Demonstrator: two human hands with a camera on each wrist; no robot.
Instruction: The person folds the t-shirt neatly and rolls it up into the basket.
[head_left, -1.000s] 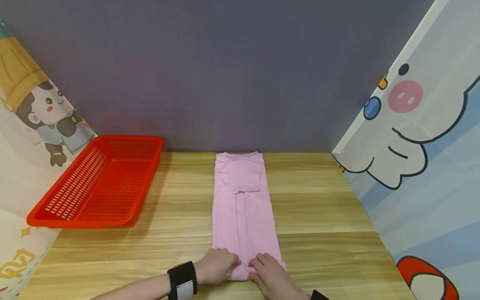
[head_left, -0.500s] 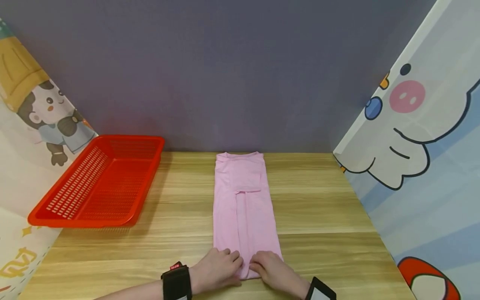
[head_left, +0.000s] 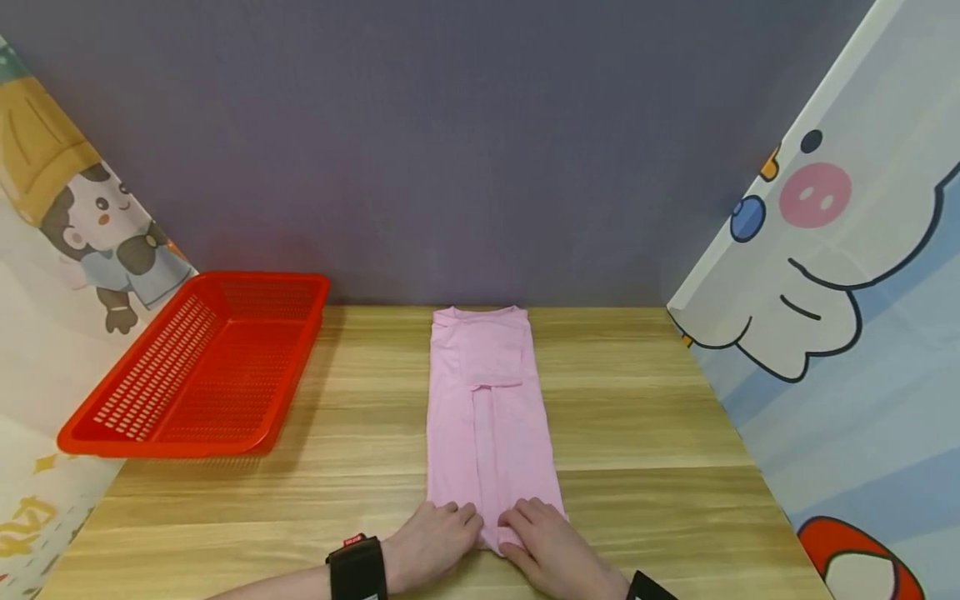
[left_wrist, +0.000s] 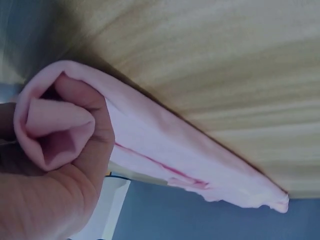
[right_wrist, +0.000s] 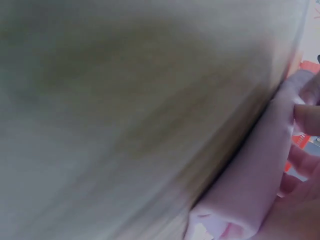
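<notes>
A pink shirt lies folded into a long narrow strip on the table, its collar at the far end. Its near end is curled into a roll, seen end-on in the left wrist view. My left hand grips the left side of that roll, a finger tucked inside the curl. On the right side, my right hand holds the same near end with bent fingers. In the right wrist view, the rolled fabric lies along the fingers of this hand.
A red perforated plastic basket stands at the table's left. A grey panel closes off the back of the wood-grain table. Cartoon-printed sheets line the sides. Both wrists wear black straps.
Both hands have shifted their hold at the shirt's near end. That end has drawn slightly away from me as it curls. The basket stays where it was.
</notes>
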